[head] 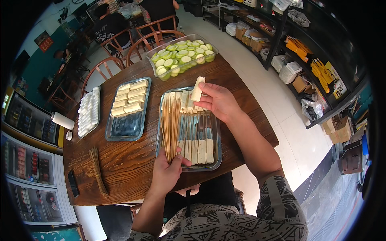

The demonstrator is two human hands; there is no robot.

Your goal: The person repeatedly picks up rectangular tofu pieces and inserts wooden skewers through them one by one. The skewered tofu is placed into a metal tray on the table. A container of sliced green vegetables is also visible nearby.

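Note:
My right hand (218, 101) pinches a cream-coloured roll (198, 89), perhaps of tofu skin, above the far end of a metal tray (193, 169). A thick bundle of bamboo skewers (172, 126) is held in my left hand (167, 171), over the tray's left side. Inside that tray, skewered rolls (194, 152) lie in two rows, one near and one far, their sticks pointing to the middle. Part of the far row is hidden by the bundle and my right hand. More loose rolls (132, 98) fill the far part of a second metal tray (125, 129) to the left.
A clear tub (150, 65) of sliced zucchini (182, 55) stands at the table's far edge. Leftward are a tray of white pieces (88, 113), a white bottle (62, 120), a second skewer bundle (98, 171) and a dark phone-like object (73, 183). Chairs and seated people are beyond; shelving (271, 45) stands right.

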